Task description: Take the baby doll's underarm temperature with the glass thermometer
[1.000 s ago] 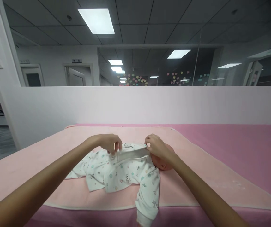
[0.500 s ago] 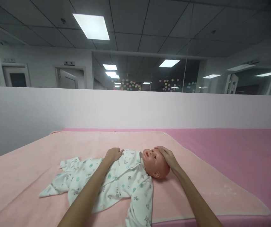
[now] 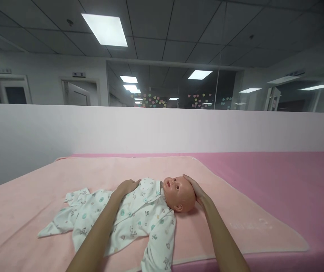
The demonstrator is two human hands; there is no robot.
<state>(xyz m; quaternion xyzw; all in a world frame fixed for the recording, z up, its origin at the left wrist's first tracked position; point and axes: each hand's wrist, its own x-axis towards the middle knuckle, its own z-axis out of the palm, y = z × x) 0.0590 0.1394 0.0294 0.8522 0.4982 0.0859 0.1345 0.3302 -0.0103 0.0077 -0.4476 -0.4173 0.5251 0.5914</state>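
A baby doll (image 3: 180, 194) lies on its back, its bare head to the right and its mouth open. It wears a white suit (image 3: 133, 223) printed with small green and grey figures. My left hand (image 3: 127, 187) rests flat on the suit at the doll's middle, fingers stretched out; the forearm crosses over its lower body. Against the crown of the head lies my right hand (image 3: 197, 190), fingers extended along the curve and partly hidden behind it. One sleeve (image 3: 162, 241) stretches toward me, with its end cut off by the lower frame edge.
Under the doll is a peach blanket (image 3: 37, 196) with a pale edge. It covers part of a pink surface (image 3: 278, 189). A low white wall (image 3: 162, 130) runs along the back, with glass, doors and ceiling lights (image 3: 105, 30) beyond.
My right hand has slid from the forehead toward the crown of the doll's head. My left hand stays on the suit. The whole view has shifted slightly, so things appear farther left.
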